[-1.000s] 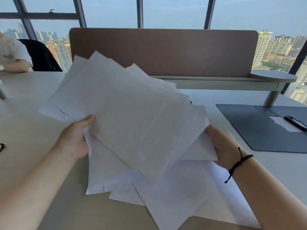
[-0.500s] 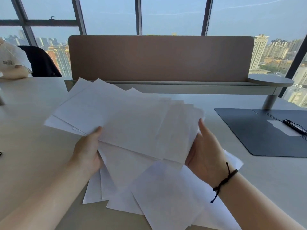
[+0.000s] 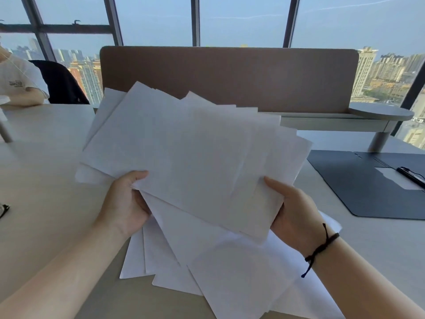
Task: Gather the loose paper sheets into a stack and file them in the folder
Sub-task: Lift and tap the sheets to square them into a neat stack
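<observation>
Above the surface (image 3: 46, 203), both hands, left hand (image 3: 125, 203) and right hand (image 3: 296, 215), grip the fanned paper sheets (image 3: 195, 157), now squeezed closer than a second ago. More sheets (image 3: 230, 272) lie beneath; folder (image 3: 368, 187) waits open

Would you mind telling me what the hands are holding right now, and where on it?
A fanned bundle of paper sheets, held by its near edge: left hand at one corner, right hand at the other.

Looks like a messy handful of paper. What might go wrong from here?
The held sheets are fanned and uneven, so a few may slip from the left hand or right hand. More loose sheets lie underneath and might be forgotten. The folder sits off to the right.
</observation>
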